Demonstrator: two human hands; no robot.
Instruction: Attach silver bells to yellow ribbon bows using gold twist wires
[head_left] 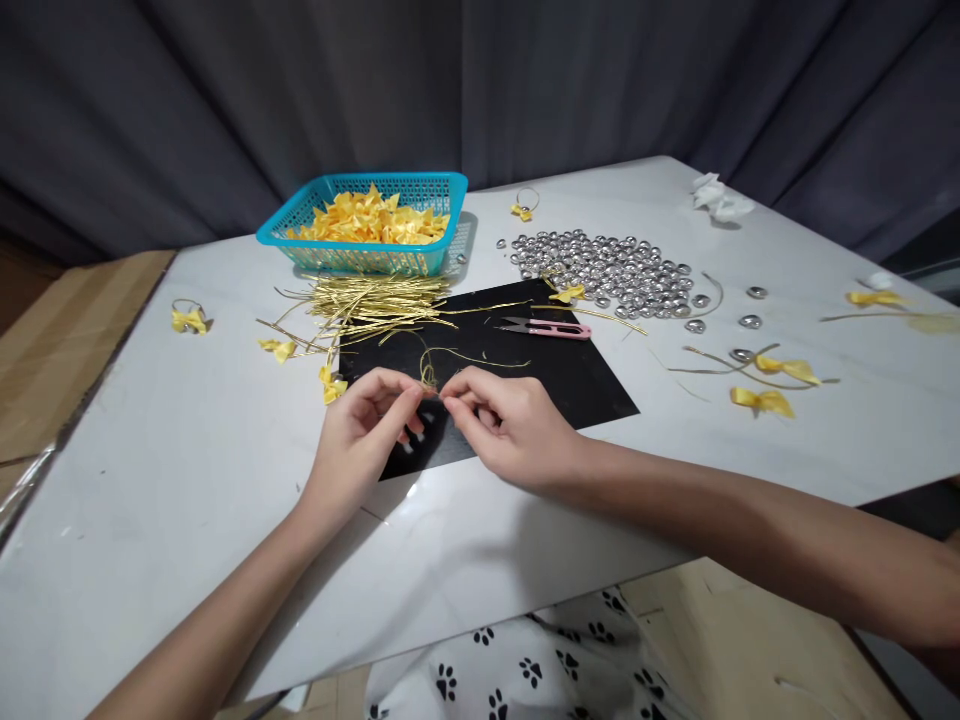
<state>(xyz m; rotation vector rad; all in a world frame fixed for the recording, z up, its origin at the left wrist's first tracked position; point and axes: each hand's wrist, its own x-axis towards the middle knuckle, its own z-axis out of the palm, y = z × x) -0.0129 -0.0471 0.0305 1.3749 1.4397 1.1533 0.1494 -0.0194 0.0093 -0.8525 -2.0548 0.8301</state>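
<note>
My left hand and my right hand meet over a black sheet, fingertips almost touching. Both pinch a thin gold cord, which stands up in small loops between them. One loose end trails right across the sheet. The exact spot where the fingertips grip is partly hidden. Just beyond my right hand lie pink-handled thread snips, blades to the left. A bundle of cut gold cords lies past my left hand, and a yellow ribbon bow is close to its knuckles.
Yellow bows fill a blue plastic basket at the back. Silver beads spread to its right. More bows and loose cords lie on the right side of the white table. A ring with a bow sits at left.
</note>
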